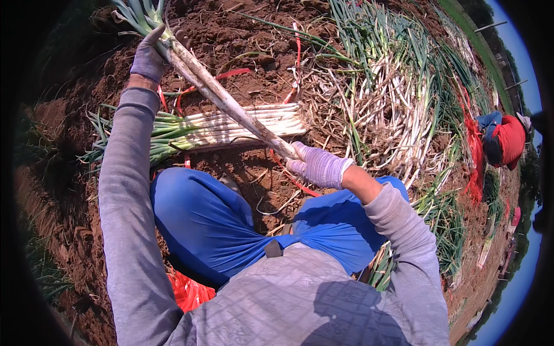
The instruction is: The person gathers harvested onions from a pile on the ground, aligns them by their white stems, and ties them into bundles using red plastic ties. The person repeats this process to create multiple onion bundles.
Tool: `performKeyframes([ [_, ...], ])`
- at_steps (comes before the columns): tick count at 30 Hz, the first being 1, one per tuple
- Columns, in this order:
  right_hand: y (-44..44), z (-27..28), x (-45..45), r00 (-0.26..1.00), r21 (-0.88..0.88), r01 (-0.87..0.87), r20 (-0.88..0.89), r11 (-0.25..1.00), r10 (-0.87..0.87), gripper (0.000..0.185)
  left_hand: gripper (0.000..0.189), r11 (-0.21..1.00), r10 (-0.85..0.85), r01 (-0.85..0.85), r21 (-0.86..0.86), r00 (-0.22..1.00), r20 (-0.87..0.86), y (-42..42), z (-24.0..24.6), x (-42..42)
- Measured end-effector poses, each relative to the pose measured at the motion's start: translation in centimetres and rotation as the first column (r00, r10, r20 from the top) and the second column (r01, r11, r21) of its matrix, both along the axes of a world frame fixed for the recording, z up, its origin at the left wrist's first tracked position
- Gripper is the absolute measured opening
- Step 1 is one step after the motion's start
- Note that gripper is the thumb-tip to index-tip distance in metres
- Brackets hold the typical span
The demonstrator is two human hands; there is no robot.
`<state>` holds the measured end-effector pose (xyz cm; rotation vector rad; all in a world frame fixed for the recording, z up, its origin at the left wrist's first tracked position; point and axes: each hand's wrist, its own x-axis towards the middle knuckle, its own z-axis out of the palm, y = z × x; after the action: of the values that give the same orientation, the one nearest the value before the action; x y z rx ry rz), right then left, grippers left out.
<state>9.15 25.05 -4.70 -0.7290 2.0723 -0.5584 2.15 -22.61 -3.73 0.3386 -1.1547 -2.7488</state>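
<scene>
Both of my gloved hands hold a few long green onions (220,96) slantwise above the soil. My left hand (151,54) grips them just below the green leaves, at the upper left. Lower down, my right hand (320,164) is closed around the root end; the roots themselves are mostly hidden by the glove. Under the held stalks lies a neat stack of green onions (268,119) on the ground, leaves to the left and white roots to the right. Red plastic strapping (298,181) runs beneath the stack, with loose ends on both sides.
A large loose heap of green onions (402,91) spreads at the upper right. Red plastic ribbon (473,160) trails beyond it, near a bent-over person in red (506,140). A red plastic bundle (190,290) lies by my left hip. Clumpy brown soil (242,34) surrounds everything.
</scene>
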Motion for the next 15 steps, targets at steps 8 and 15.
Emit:
performKeyframes([
  [8, -5.0, -7.7, -14.6, 0.962, 0.264, -0.188, -0.145, 0.946, 0.232, 0.045, 0.056, 0.743, 0.580, -0.650, 0.161, 0.745, 0.329, -9.1, -15.0, 16.3],
  [15, -6.9, -16.8, -17.5, 0.896, 0.531, -0.348, -0.056, 0.773, 0.441, 0.044, 0.062, 0.778, 0.350, -0.605, 0.171, 0.643, 0.681, -8.2, -22.6, 24.3],
])
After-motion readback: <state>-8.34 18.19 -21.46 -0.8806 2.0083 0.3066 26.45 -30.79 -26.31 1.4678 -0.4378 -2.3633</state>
